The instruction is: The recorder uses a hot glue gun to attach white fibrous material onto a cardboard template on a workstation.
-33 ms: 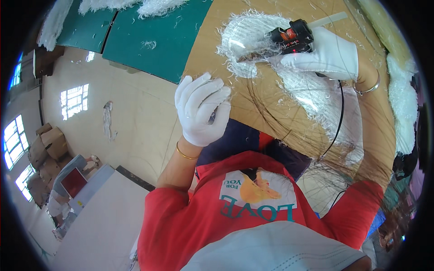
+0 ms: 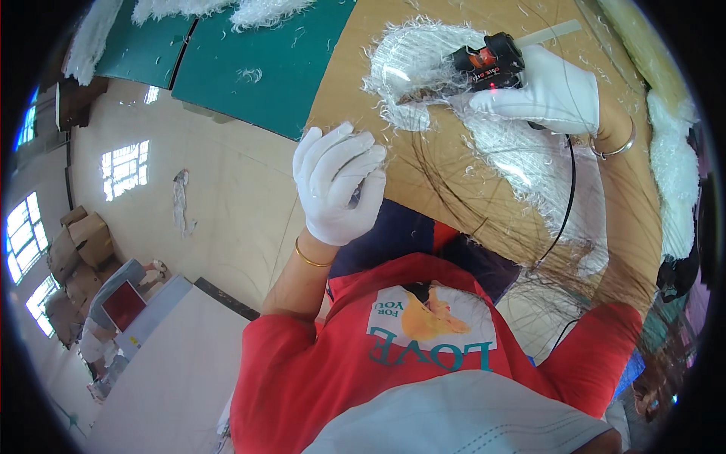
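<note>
My right hand, in a white glove, is closed around a black hot glue gun with a small red light glowing on it. A translucent glue stick juts from the gun's back, and a black cord trails below my hand. The gun's front lies over a white shaggy fabric piece on the brown tabletop; its nozzle tip is hard to make out. More white fabric stretches toward me. Also gloved, my left hand hovers by the table edge, fingers loosely curled and apart, holding nothing visible.
Green boards adjoin the brown top at the far left, with fluffy white scraps on them. White fluff lines the right side. Loose dark strands hang across the view. Cardboard boxes and a pale table stand at left.
</note>
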Demonstrator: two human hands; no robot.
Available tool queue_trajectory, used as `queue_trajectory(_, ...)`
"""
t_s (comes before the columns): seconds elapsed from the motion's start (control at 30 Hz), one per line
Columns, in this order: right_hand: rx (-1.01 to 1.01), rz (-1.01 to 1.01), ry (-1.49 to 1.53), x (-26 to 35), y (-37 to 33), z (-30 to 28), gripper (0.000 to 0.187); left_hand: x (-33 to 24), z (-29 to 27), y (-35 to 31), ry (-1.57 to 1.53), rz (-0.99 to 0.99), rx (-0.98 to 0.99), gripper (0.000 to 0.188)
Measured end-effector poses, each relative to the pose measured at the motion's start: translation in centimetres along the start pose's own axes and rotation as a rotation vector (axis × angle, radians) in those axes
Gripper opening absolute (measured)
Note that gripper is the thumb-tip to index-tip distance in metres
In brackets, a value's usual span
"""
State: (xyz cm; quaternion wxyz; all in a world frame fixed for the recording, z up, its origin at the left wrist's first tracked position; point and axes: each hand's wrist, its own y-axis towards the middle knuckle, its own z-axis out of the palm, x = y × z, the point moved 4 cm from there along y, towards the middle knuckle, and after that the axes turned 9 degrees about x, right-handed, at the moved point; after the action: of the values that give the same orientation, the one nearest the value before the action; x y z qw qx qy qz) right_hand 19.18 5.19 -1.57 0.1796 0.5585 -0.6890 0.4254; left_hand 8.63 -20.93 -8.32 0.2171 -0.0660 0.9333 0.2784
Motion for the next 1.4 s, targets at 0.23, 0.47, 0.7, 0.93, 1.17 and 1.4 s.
queue_trajectory(0.23, 0.082, 0.125, 0.14, -0.3, -1.5, -0.9, 0.06, 0.0, -0.1, 0.2, 0.0, -0.005, -0.003, 0.034)
queue_trajectory(0.47, 0.094, 0.123, 0.215, -0.3, -0.5, 1.0, 0.062, 0.1, 0.0, 0.0, 0.021, -0.011, 0.004, 0.036)
queue_trajectory(0.7, -0.047, -0.024, 0.108, -1.1, -0.7, 1.3, 0.048, 0.1, 0.0, 0.0, 0.013, -0.012, 0.049, 0.035)
queue_trajectory(0.93, 0.197, 0.19, 0.035, -0.7, -0.3, 0.6, 0.06, -0.9, 0.3, 1.3, 0.056, -0.045, 0.144, 0.037)
queue_trajectory(1.17, 0.106, 0.114, 0.129, -2.8, -0.2, 0.2, 0.057, -0.6, 0.5, 1.5, 0.06, -0.066, 0.14, 0.039)
queue_trajectory(1.4, 0.166, 0.421, 0.021, -0.1, -1.4, -1.3, 0.059, -0.6, 0.6, 1.4, 0.076, -0.06, 0.086, 0.038)
